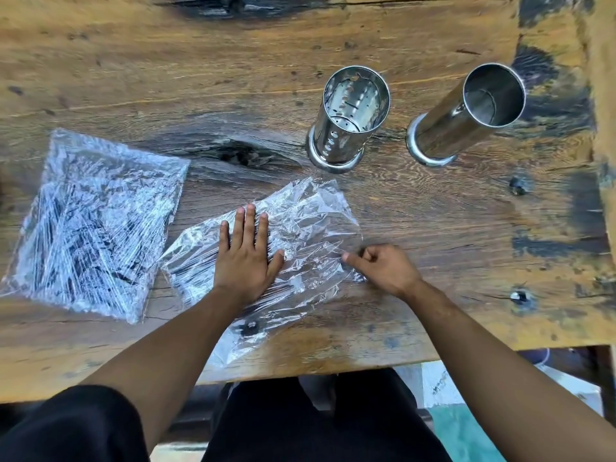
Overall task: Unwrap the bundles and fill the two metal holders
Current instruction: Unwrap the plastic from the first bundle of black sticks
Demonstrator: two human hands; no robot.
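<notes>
The left hand (pixel 247 253) is lying flat with its fingers straight and spread, pressing down on the nearer bundle (pixel 266 258), a crinkled clear plastic wrap sitting at the middle of the counter (pixel 450 208) just in front of the person. The right hand (pixel 380 266) is resting at the wrap's right edge with its fingers curled in and the thumb and forefinger coming together at the film; it looks to be pinching a loose flap, though the clear plastic is making it hard to tell whether any film is actually caught between them.

Judging from this, the step in hand is opening the first bundle. Doing it well is probably a matter of keeping the left palm pinning the contents while the right hand is finding a free edge and peeling it away low and sideways, so the slender pieces inside are not scattering across the wood. What the wrap holds is too blurred to name.

The second bundle (pixel 96 225), still fully wrapped with dark thin items showing through, is lying well to the left. Beyond the hands, the perforated holder (pixel 346 118) and the plain holder (pixel 466 111) are standing upright side by side, apart, both looking empty, so filling has not begun
</notes>
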